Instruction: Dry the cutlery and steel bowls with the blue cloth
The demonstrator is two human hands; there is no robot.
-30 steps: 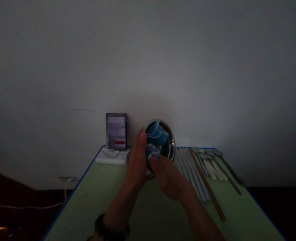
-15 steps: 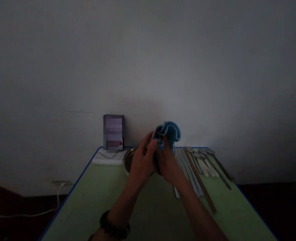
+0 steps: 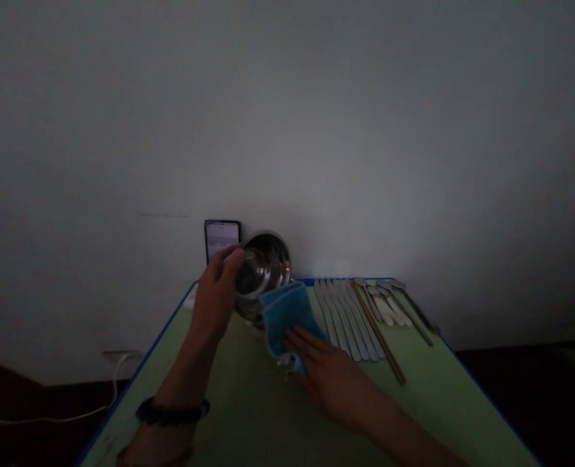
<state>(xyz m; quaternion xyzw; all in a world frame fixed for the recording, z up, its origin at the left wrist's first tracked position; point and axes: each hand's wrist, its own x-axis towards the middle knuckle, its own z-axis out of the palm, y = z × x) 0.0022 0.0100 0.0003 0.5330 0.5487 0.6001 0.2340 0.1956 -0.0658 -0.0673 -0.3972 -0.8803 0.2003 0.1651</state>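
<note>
My left hand (image 3: 218, 292) grips the left rim of a shiny steel bowl (image 3: 278, 259), its fingers bent over the edge. The bowl is tilted up on its side above the far edge of the table, its hollow partly turned toward me. A blue cloth (image 3: 290, 314) hangs spread out just in front of the bowl's lower right side. My right hand (image 3: 317, 363) holds this cloth by its near part, fingers stretched over it and the thumb beneath. The cloth hides part of the bowl's lower edge.
Right of the cloth, several table knives (image 3: 348, 324) lie in a row, then brown chopsticks (image 3: 379, 334) and several spoons and forks (image 3: 389, 305). A phone (image 3: 222, 233) leans on the wall behind my left hand. The green table (image 3: 239, 402) has a blue edge. A white cable (image 3: 115, 383) hangs at left.
My hands have moved apart. My left hand has raised and tilted the bowl; my right hand has lowered the cloth, which was bunched up between both hands and is now opened out.
</note>
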